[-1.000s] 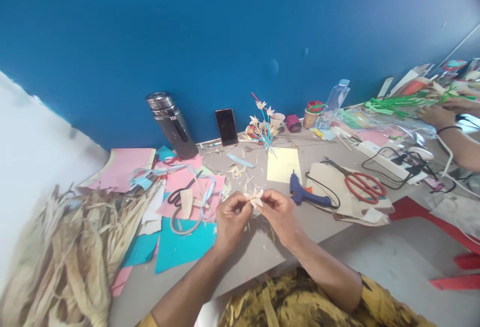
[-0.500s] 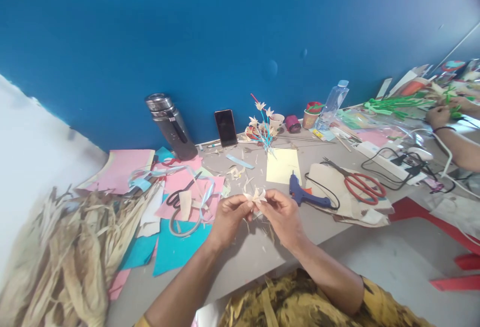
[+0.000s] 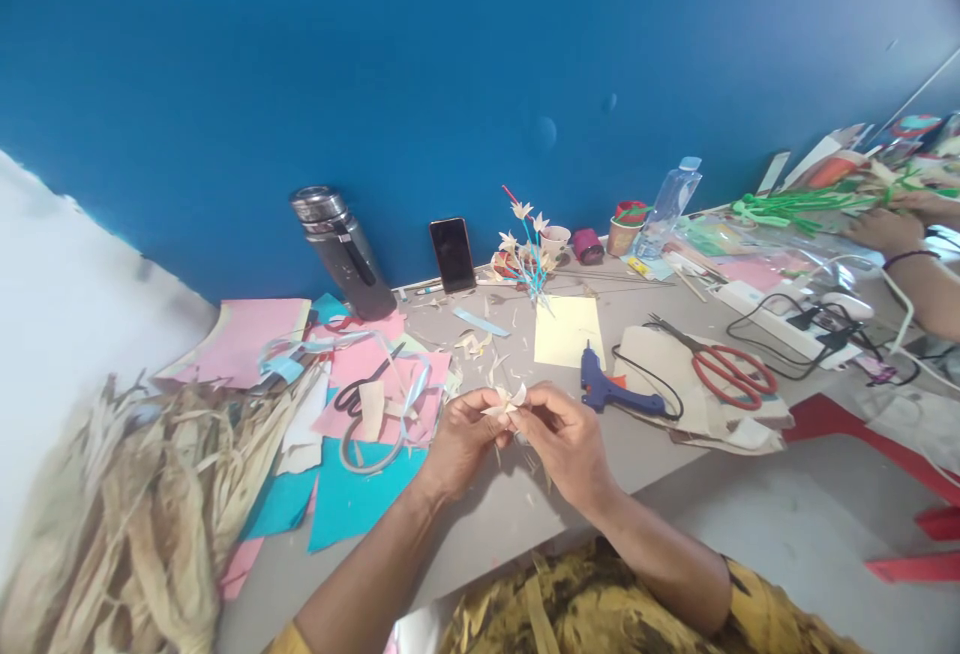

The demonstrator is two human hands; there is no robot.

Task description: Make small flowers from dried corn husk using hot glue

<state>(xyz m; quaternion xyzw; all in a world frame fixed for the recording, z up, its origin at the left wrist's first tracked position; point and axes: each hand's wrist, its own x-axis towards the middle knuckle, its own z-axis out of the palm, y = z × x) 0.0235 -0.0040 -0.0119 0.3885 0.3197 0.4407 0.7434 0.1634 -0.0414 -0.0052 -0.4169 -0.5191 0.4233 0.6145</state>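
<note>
Head view: fingers (image 3: 501, 416) hide husk flower's (image 3: 508, 400) base.

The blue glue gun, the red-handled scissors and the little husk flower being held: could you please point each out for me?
blue glue gun (image 3: 600, 391), head view, on its body beside the handle.
red-handled scissors (image 3: 731, 374), head view, on the red handle loops.
husk flower (image 3: 507, 401), head view, on its pale petals between both hands.
</note>
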